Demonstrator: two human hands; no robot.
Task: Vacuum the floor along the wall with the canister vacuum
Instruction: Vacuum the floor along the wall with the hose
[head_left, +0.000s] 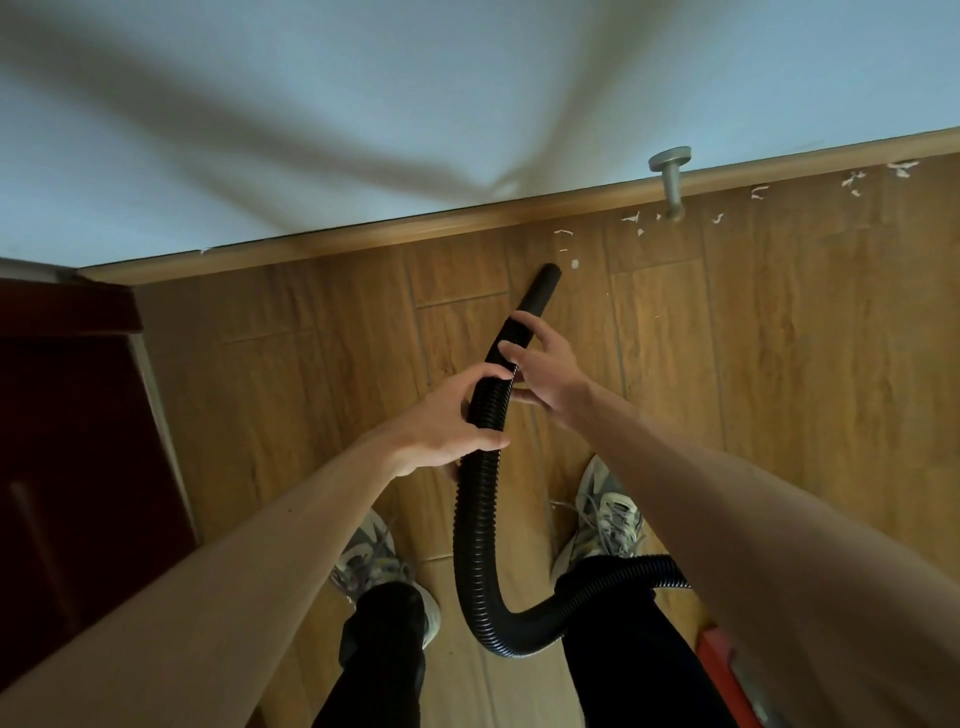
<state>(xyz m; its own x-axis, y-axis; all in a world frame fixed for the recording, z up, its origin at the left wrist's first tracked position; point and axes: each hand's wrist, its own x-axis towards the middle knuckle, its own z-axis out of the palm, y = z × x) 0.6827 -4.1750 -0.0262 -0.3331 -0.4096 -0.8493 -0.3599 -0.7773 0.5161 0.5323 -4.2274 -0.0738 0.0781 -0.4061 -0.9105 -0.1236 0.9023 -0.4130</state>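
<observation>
**Hose nozzle closes in on scraps along the wall**

A person stands facing the skirting board (363, 241), left hand (447, 415) clamped around the black ribbed hose (470, 519) and right hand (540, 364) resting on it with fingers loosely spread. The nozzle (543, 286) hovers near one white scrap (574, 264). About a dozen paper scraps (852, 179), seemingly, trail rightward past one doorstop (670, 182); the next sweep should follow them.
</observation>
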